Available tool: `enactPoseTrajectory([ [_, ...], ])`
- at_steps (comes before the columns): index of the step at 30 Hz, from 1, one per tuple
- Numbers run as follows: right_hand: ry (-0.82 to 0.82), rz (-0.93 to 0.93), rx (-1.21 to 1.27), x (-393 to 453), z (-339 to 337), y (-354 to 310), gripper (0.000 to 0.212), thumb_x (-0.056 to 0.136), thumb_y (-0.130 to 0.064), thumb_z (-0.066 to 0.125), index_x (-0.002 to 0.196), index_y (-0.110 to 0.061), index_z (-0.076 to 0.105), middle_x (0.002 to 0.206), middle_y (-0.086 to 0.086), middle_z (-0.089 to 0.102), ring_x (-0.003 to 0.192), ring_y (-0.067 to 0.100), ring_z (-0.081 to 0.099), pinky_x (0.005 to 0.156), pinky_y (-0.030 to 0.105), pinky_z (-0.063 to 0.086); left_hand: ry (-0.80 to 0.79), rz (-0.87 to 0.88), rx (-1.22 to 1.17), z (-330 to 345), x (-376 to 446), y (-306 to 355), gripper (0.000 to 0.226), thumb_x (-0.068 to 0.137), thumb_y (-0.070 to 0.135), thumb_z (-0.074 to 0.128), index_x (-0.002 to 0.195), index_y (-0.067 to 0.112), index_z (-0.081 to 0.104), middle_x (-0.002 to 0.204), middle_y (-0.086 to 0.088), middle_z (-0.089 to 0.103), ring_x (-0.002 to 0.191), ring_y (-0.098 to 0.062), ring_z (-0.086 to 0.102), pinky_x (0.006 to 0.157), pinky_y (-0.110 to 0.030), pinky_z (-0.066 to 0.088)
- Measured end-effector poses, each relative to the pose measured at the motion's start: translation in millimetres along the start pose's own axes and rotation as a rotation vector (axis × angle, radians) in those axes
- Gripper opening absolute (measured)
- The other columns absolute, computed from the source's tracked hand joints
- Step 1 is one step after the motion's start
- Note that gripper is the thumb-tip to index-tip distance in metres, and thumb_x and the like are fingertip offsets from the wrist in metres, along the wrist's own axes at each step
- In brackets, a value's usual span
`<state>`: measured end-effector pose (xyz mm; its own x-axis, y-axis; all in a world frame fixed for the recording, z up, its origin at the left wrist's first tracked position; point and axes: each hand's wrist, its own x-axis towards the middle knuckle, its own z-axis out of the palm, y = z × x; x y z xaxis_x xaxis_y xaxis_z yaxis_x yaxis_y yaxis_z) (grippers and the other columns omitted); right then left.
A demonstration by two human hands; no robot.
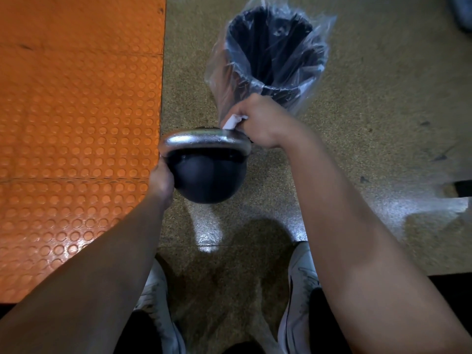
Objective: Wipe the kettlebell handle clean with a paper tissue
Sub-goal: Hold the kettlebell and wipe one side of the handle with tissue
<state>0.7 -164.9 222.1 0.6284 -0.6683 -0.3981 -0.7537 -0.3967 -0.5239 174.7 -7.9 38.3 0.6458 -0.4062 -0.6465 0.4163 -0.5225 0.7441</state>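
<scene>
The right hand pinches the tissue at the handle's right end; the handle runs left-right, leftward lies unwiped. The left hand grips the kettlebell.

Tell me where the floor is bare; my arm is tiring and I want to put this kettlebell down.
Bare speckled floor lies right of the lined bin, and a glossy patch sits between the kettlebell and your shoes. The orange studded mat on the left is bare too. It looks crowded ahead, by the bin.
</scene>
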Motion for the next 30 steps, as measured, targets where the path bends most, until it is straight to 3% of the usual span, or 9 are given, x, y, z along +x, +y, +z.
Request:
enactPoseTrajectory([
  [4,0.058,0.061,0.045,-12,0,13,0.031,0.097,-0.001,0.063,0.112,-0.023,0.08,0.108,0.001,0.07,0.1,0.02,0.064,0.082,0.032,0.048,-0.006,-0.006,-0.002,-4,4,-2,0.057,0.101,0.048,0.044,0.133,0.003,0.058,0.13,-0.013,0.063,0.124,-0.029,0.056,0.111,-0.048,0.042],
  [9,0.023,0.075,0.043,-6,11,0,0.043,0.095,0.006,0.052,0.114,-0.022,0.079,0.118,0.007,0.072,0.107,0.025,0.066,0.091,0.034,0.053,0.003,-0.017,0.023,-5,9,-3,0.055,0.1,0.047,0.041,0.131,0.006,0.059,0.13,-0.013,0.062,0.122,-0.03,0.055,0.111,-0.049,0.042],
  [14,0.102,0.103,0.097,-13,6,11,0.034,0.098,0.0,0.061,0.108,-0.025,0.08,0.109,0.004,0.073,0.097,0.021,0.067,0.078,0.03,0.047,0.01,-0.01,0.022,-5,8,-5,0.058,0.1,0.05,0.043,0.131,0.004,0.059,0.13,-0.013,0.063,0.122,-0.03,0.056,0.11,-0.049,0.042],
  [20,0.06,0.059,0.09,-9,8,0,0.04,0.096,0.004,0.055,0.111,-0.023,0.08,0.113,0.006,0.073,0.103,0.023,0.067,0.087,0.035,0.053,0.014,0.011,-0.004,-1,8,-5,0.057,0.103,0.048,0.042,0.131,0.002,0.059,0.131,-0.016,0.063,0.124,-0.031,0.056,0.11,-0.05,0.042],
  [25,0.102,0.102,0.114,-17,8,15,0.034,0.099,0.0,0.059,0.11,-0.024,0.08,0.11,0.003,0.073,0.097,0.019,0.065,0.074,0.028,0.046,0.016,-0.009,-0.004,-3,13,-8,0.059,0.101,0.051,0.042,0.134,0.004,0.057,0.132,-0.014,0.062,0.125,-0.031,0.055,0.111,-0.049,0.042],
  [30,0.085,0.066,0.113,-11,12,2,0.047,0.096,0.007,0.053,0.111,-0.027,0.081,0.119,0.006,0.074,0.104,0.023,0.067,0.091,0.036,0.055,-0.001,0.003,-0.024,-1,8,-5,0.056,0.103,0.048,0.042,0.132,0.003,0.058,0.132,-0.016,0.062,0.126,-0.033,0.054,0.111,-0.05,0.041],
])
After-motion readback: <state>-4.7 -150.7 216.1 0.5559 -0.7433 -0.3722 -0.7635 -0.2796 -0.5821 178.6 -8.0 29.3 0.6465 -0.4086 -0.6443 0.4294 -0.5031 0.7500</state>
